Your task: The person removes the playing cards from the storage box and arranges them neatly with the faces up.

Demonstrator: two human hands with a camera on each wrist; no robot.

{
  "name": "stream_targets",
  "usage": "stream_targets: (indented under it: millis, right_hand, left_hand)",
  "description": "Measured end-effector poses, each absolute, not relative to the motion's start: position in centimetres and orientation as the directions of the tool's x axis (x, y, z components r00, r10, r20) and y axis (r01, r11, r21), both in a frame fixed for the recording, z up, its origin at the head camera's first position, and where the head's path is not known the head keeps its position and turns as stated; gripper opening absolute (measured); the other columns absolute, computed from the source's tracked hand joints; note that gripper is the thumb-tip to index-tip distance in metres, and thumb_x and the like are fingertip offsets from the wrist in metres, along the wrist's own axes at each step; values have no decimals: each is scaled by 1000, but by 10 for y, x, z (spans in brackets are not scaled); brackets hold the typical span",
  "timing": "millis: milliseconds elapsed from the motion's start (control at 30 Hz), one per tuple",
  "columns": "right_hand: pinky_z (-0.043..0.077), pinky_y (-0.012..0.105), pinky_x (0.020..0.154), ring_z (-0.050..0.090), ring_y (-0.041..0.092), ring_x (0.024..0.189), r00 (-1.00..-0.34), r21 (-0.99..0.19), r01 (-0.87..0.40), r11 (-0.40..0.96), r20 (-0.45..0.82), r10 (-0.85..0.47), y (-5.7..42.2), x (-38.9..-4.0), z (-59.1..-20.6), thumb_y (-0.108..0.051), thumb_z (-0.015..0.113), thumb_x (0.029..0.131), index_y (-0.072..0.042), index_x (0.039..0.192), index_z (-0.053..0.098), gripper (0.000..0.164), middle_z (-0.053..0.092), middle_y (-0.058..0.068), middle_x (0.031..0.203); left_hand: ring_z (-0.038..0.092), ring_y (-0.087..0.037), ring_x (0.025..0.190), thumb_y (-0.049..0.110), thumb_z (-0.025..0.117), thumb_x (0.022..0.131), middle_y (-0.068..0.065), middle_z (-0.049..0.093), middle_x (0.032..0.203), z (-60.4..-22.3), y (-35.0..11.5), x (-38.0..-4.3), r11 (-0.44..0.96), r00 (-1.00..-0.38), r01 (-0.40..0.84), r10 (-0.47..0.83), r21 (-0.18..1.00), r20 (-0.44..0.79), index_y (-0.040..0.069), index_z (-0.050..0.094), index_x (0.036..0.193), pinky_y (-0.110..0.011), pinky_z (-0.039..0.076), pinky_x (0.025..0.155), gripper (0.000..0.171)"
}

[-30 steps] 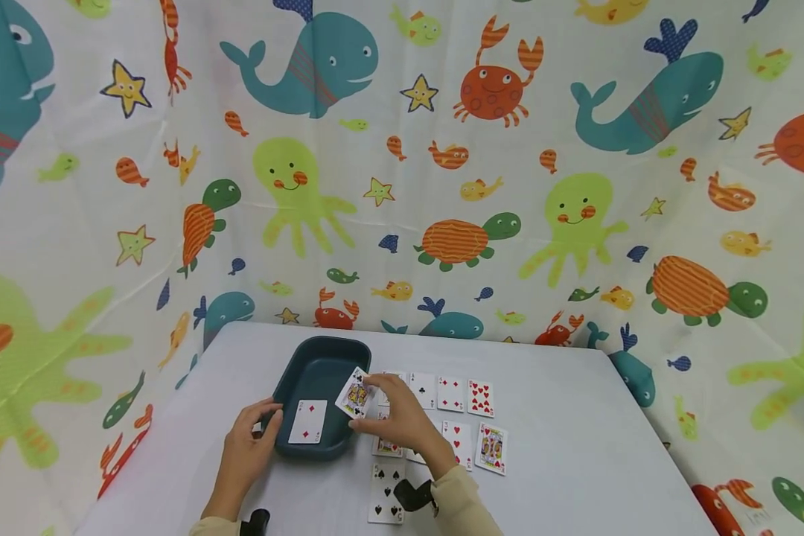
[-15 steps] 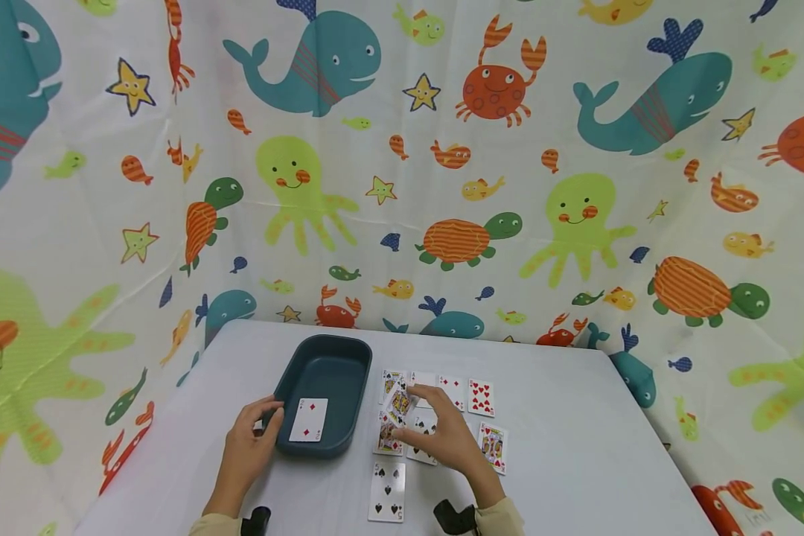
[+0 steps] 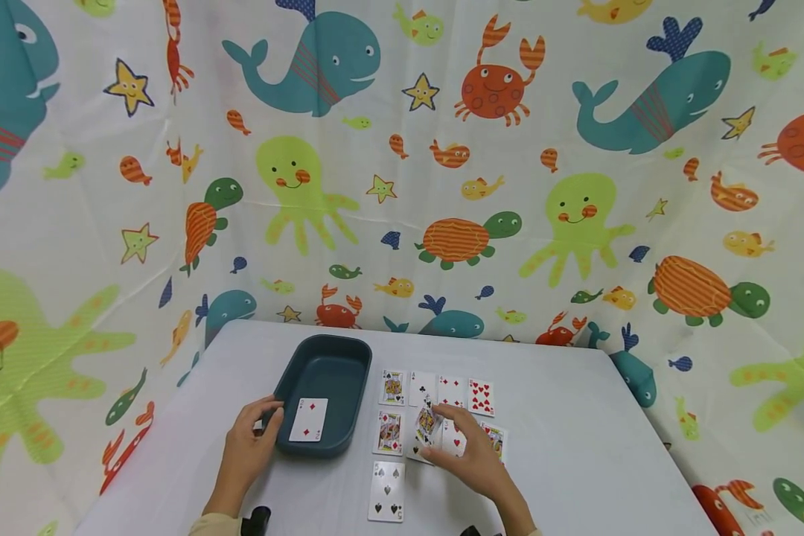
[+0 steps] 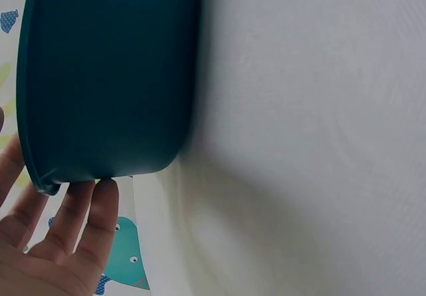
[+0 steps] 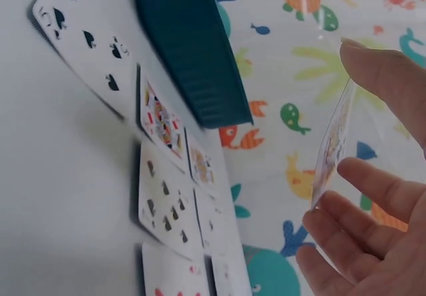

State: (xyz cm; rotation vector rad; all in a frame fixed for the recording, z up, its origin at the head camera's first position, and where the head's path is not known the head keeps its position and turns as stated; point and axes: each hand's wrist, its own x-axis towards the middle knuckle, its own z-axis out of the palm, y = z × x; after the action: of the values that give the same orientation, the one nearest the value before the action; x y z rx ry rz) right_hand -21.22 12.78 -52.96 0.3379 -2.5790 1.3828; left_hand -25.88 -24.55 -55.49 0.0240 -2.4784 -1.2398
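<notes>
My right hand (image 3: 465,450) holds a playing card (image 3: 425,423), a face card with a black suit, between thumb and fingertips. The card is tilted above the laid-out cards and overlaps a spade card (image 5: 166,203) below it in the head view. In the right wrist view it shows nearly edge-on, thumb at one end and fingers at the other. My left hand (image 3: 249,443) rests at the left side of a dark teal tray (image 3: 364,372), fingertips against its outer wall just under the rim (image 4: 40,183). A diamond card (image 3: 308,420) lies inside the tray, toward its near end.
Right of the tray lie rows of face-up cards: a king (image 3: 393,387), a red face card (image 3: 389,433), a five of spades (image 3: 386,491), a heart card (image 3: 481,397) and several others. The white table (image 3: 563,447) meets a sea-animal patterned curtain (image 3: 375,246) behind.
My right hand has carried the face card from over the tray's right edge rightward and toward me, over the middle card row. My left hand stays at the tray.
</notes>
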Motion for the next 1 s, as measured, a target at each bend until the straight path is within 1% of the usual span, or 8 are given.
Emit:
stream_targets:
  millis: [100,200,333,433,533,633,800,1000]
  right_hand:
    - [43,55,107,55,21,132,-959,-794,-275,542,263,-101,132,-208,-532,-40,89,78,-27,136,63,65,61,-10,138]
    - [43,53,108,55,18,130,-966,-808,-254,532,238,-101,136,-204,-535,-39,90,76,-29,135,63,66,60,-12,137]
    - [43,49,108,55,16,128,-971,-808,-239,538,217,-106,141,-199,-541,-39,91,75,-28,134,64,66,61,-13,134]
    - [43,46,108,55,16,129,-968,-785,-250,567,224,-117,144,-194,-545,-42,91,74,-28,133,64,66,62,-14,134]
    - [44,45,108,56,17,129,-959,-751,-281,598,242,-147,145,-188,-550,-44,90,75,-27,133,64,66,62,-14,134]
    - [48,43,105,58,19,127,-947,-718,-322,617,257,-195,147,-182,-555,-47,87,78,-24,134,63,66,61,-10,136]
    - [50,36,100,59,17,120,-923,-696,-384,607,275,-269,150,-175,-564,-45,87,80,-19,136,62,66,62,-4,135]
    - [48,29,101,61,17,118,-846,-627,-533,568,389,-365,154,-175,-577,-38,88,80,-12,133,63,64,64,2,132]
  left_hand:
    - [59,-37,123,20,63,102,-18,59,141,-555,-246,-258,612,-932,148,-177,777,318,5,69,123,-31,53,86,26]
    - [59,-39,124,20,64,102,-18,58,142,-555,-246,-258,608,-933,152,-172,779,316,5,69,123,-31,53,87,26]
    - [59,-38,125,21,64,102,-18,58,142,-556,-247,-258,608,-936,146,-171,781,309,5,69,123,-30,53,87,27]
    - [59,-37,124,21,63,102,-17,58,142,-556,-247,-258,608,-936,142,-176,781,307,5,69,123,-27,52,86,26]
    - [59,-38,124,20,63,102,-18,59,141,-556,-247,-258,604,-934,145,-178,784,310,5,69,123,-24,51,85,26]
    - [59,-38,124,20,63,102,-18,59,141,-554,-247,-258,595,-934,147,-180,790,309,5,69,122,-21,50,83,26]
    - [59,-38,124,20,64,102,-18,58,142,-552,-246,-257,592,-936,149,-175,792,306,5,69,123,-24,51,84,26]
    - [59,-37,124,22,62,103,-18,58,143,-553,-246,-256,592,-939,136,-179,795,294,5,69,123,-25,51,85,27]
